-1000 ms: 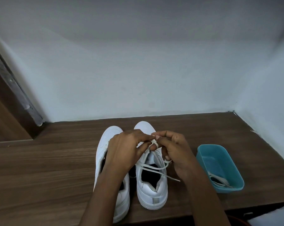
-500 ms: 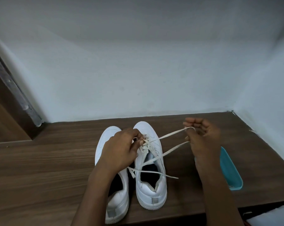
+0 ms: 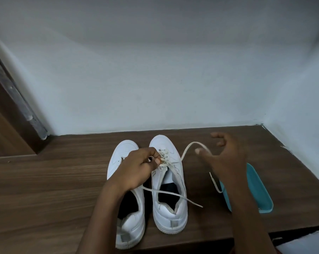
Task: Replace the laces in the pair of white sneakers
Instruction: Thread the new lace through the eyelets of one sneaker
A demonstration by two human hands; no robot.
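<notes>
Your left fingers (image 3: 151, 154) pinch the lace (image 3: 187, 148) at the eyelets of the sneaker (image 3: 170, 208) nearer the teal tray (image 3: 259, 191) | right fingers (image 3: 201, 151) spread loose, lace draped across, not gripped | pair mid-counter (image 3: 45, 189), by the front edge | toe-end eyelets threaded, upper ones left; other sneaker (image 3: 126, 226) shows no lace | no writing readable

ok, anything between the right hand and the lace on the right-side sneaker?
Nothing visible. The lace arcs from the sneaker straight to the right hand and drapes across it by the thumb. The left hand pinches it at the eyelets, off that path.
</notes>
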